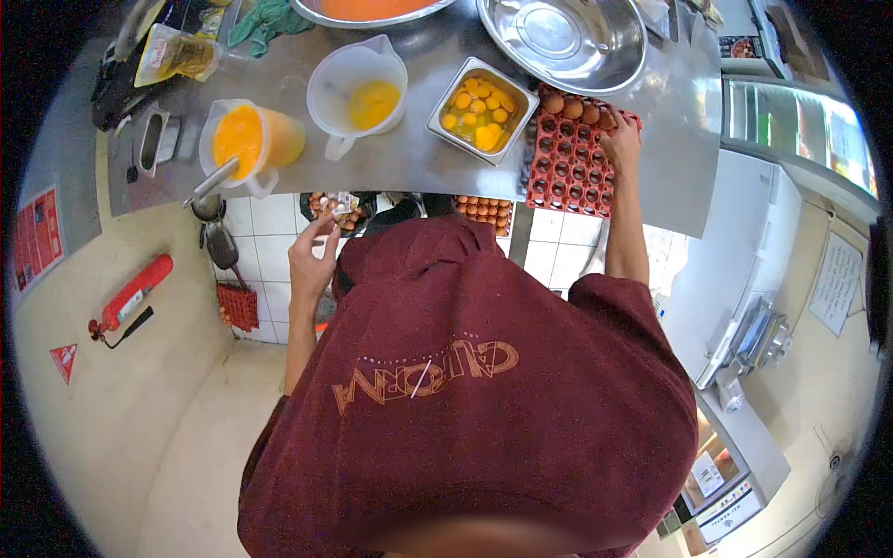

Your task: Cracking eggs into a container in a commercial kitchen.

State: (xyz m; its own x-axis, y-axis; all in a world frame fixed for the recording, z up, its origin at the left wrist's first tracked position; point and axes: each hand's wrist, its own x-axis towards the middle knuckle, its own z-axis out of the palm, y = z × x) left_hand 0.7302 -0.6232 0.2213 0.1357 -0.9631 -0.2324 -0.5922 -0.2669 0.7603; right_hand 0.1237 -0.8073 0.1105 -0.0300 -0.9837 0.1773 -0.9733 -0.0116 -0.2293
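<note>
My right hand point(619, 132) reaches over the far right corner of a red egg tray point(571, 164), its fingers at the end egg of a short row of brown eggs point(573, 108); whether it grips that egg cannot be told. The tray's other cups hold no eggs. Left of it, a square steel container point(446, 132) holds several cracked eggs with whole yolks point(481, 111). Below the table's front edge, my left hand point(315, 252) is raised with its fingers curved, above a black bag of eggshells point(338, 209); nothing clear shows in it.
Two plastic jugs with beaten egg point(279, 143) point(373, 104) stand left on the steel table point(446, 178), one with a metal tool point(213, 183) in it. Steel bowls point(558, 35) line the back. More eggs point(488, 211) sit below the table; a fire extinguisher point(136, 291) hangs left.
</note>
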